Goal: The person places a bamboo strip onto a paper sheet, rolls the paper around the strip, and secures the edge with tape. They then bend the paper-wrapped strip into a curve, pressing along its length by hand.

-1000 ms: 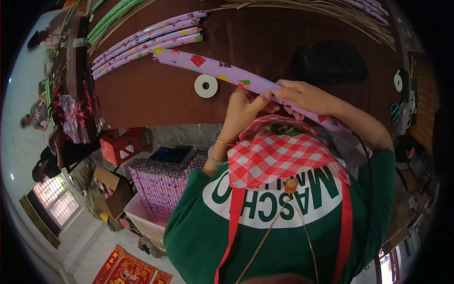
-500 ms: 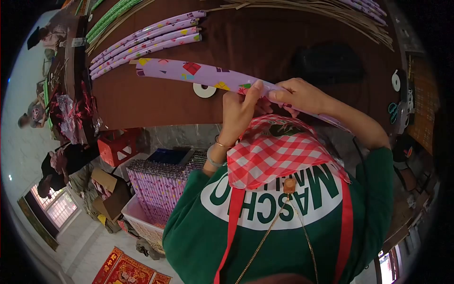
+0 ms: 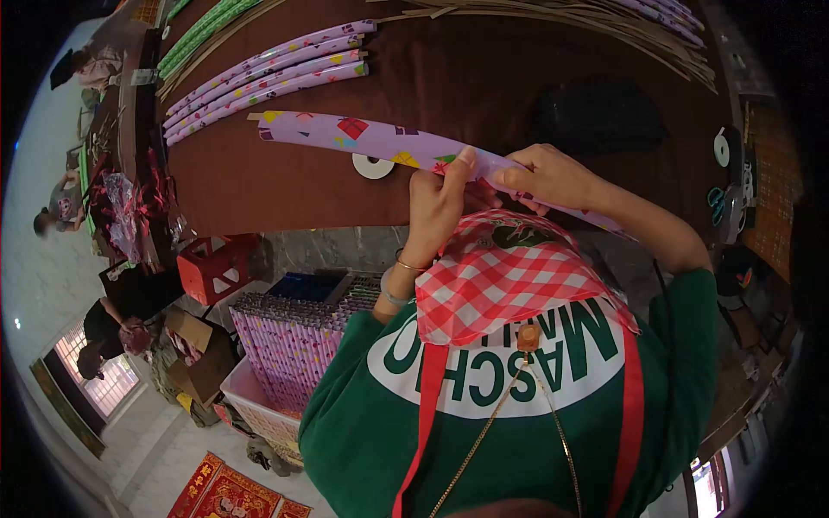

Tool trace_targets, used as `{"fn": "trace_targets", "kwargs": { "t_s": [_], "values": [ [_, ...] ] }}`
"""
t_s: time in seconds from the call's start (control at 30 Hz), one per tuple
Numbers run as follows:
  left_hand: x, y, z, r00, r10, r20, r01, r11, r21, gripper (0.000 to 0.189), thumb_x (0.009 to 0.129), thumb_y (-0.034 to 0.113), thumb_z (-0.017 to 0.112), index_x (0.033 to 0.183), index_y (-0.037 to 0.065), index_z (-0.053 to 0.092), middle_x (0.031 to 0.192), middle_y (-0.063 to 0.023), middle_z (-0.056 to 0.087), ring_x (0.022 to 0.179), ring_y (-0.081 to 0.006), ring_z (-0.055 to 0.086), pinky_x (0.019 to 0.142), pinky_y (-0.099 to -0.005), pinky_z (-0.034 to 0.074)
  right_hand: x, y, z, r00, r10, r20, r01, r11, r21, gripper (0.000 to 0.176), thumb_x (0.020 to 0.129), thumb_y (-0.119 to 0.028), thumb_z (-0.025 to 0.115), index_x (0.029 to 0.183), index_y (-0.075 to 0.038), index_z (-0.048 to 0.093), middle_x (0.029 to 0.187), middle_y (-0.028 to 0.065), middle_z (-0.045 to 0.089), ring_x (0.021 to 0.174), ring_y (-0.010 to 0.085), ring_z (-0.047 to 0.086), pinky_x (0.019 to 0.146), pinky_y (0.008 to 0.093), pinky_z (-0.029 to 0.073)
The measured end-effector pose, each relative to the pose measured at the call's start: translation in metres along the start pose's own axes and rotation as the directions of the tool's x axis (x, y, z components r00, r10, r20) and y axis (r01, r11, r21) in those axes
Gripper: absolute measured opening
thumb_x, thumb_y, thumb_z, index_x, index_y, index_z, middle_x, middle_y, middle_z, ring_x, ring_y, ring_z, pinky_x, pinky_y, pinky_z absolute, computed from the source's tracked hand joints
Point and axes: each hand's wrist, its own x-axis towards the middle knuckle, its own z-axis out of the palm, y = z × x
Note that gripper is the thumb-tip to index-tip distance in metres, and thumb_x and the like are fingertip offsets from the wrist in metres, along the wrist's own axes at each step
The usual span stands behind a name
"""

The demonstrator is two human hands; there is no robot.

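A long strip of purple wrapping paper (image 3: 371, 134) with gift and shape prints stretches across in front of my chest, partly rolled lengthwise. A flat tan end pokes out of its left tip. My left hand (image 3: 440, 200) pinches its lower edge, thumb on top. Close beside it, my right hand (image 3: 553, 177) grips the same paper, its thumb pressed along the fold. Past my right wrist the paper narrows and runs under the forearm. A white tape roll (image 3: 373, 166) lies on the brown table (image 3: 259, 190), just below the paper. Some fingers of both hands are hidden.
Finished-looking purple rolls (image 3: 276, 82) and green rolls (image 3: 207, 39) lie at the back left, tan strips (image 3: 604, 34) along the back. Scissors (image 3: 716, 205) and another tape roll (image 3: 722, 148) are at right. A crate of purple items (image 3: 281, 354) and a red stool (image 3: 211, 268) stand below left. A person (image 3: 108, 324) bends nearby.
The paper's left end has shifted slightly right and down, with both hands keeping their grip. In the background, the bending person at left has moved.
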Motion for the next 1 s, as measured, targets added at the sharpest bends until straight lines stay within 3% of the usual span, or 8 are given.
{"fn": "trace_targets", "kwargs": {
  "t_s": [0.1, 0.17, 0.37, 0.6, 0.67, 0.87, 1.0],
  "values": [
    [0.000, 0.001, -0.001, 1.000, 0.001, 0.002, -0.001, 1.000, 0.005, 0.037, 0.092, 0.024, 0.048, 0.080, -0.010, 0.057, 0.067, -0.0135, 0.062, 0.056, -0.0178, 0.063, 0.046, -0.0241, 0.049, 0.001, 0.000, 0.000, 1.000, -0.027, 0.003, 0.027, 0.999, 0.021, 0.049, 0.087, -0.045, 0.050, 0.067, 0.000, 0.055, 0.053, 0.0039, 0.050, 0.045, 0.0116, 0.049, 0.044, 0.0256, 0.041],
    [0.001, 0.001, -0.002, 1.000, 0.003, -0.005, -0.003, 1.000, 0.026, 0.037, 0.092, 0.025, 0.048, 0.080, -0.010, 0.057, 0.068, -0.0139, 0.062, 0.056, -0.0179, 0.063, 0.046, -0.0241, 0.049, 0.002, -0.002, 0.000, 1.000, 0.011, 0.025, -0.013, 0.997, 0.076, 0.043, 0.089, -0.036, 0.048, 0.071, 0.002, 0.057, 0.058, 0.0039, 0.052, 0.046, 0.0099, 0.050, 0.043, 0.0243, 0.042],
    [0.003, -0.002, -0.003, 1.000, -0.015, 0.000, 0.015, 1.000, 0.023, 0.040, 0.092, 0.027, 0.048, 0.080, -0.009, 0.058, 0.067, -0.0141, 0.062, 0.055, -0.0182, 0.063, 0.046, -0.0245, 0.050, 0.001, -0.012, 0.000, 0.998, 0.063, 0.002, -0.063, 0.998, -0.024, 0.044, 0.089, -0.036, 0.047, 0.070, 0.003, 0.056, 0.057, 0.0048, 0.052, 0.045, 0.0105, 0.050, 0.043, 0.0246, 0.042],
    [0.002, -0.001, -0.002, 1.000, -0.028, -0.014, 0.028, 1.000, -0.011, 0.039, 0.092, 0.027, 0.048, 0.081, -0.009, 0.057, 0.067, -0.0146, 0.061, 0.055, -0.0191, 0.063, 0.046, -0.0250, 0.050, 0.004, 0.001, 0.000, 1.000, 0.024, 0.018, -0.024, 1.000, -0.004, 0.043, 0.090, -0.035, 0.045, 0.070, 0.002, 0.057, 0.058, 0.0045, 0.053, 0.045, 0.0101, 0.049, 0.043, 0.0246, 0.042],
    [0.003, -0.001, -0.003, 1.000, -0.016, -0.004, 0.016, 1.000, -0.014, 0.038, 0.092, 0.027, 0.047, 0.081, -0.008, 0.057, 0.067, -0.0145, 0.061, 0.055, -0.0192, 0.063, 0.046, -0.0251, 0.050, 0.007, 0.004, -0.001, 0.999, -0.022, 0.048, 0.017, 0.996, 0.084, 0.053, 0.086, -0.049, 0.047, 0.072, 0.001, 0.057, 0.057, 0.0053, 0.052, 0.049, 0.0125, 0.052, 0.046, 0.0258, 0.045],
    [0.005, -0.004, -0.007, 0.999, -0.029, -0.039, 0.032, 0.998, 0.059, 0.046, 0.092, 0.035, 0.044, 0.083, -0.009, 0.056, 0.067, -0.0157, 0.062, 0.055, -0.0223, 0.063, 0.048, -0.0287, 0.052, 0.006, -0.012, 0.001, 0.997, 0.064, 0.043, -0.062, 0.998, -0.031, 0.050, 0.089, -0.046, 0.046, 0.073, -0.001, 0.060, 0.057, 0.0027, 0.051, 0.047, 0.0104, 0.050, 0.045, 0.0235, 0.043],
    [0.010, -0.009, -0.009, 0.988, -0.102, -0.112, 0.101, 0.995, -0.012, 0.047, 0.091, 0.036, 0.043, 0.081, -0.008, 0.057, 0.066, -0.0155, 0.061, 0.055, -0.0219, 0.062, 0.050, -0.0270, 0.050, 0.009, -0.010, -0.002, 0.989, 0.023, 0.143, -0.031, 0.998, 0.048, 0.049, 0.086, -0.048, 0.046, 0.082, -0.002, 0.062, 0.065, 0.0052, 0.056, 0.050, 0.0130, 0.054, 0.051, 0.0256, 0.046]
  ]
}}
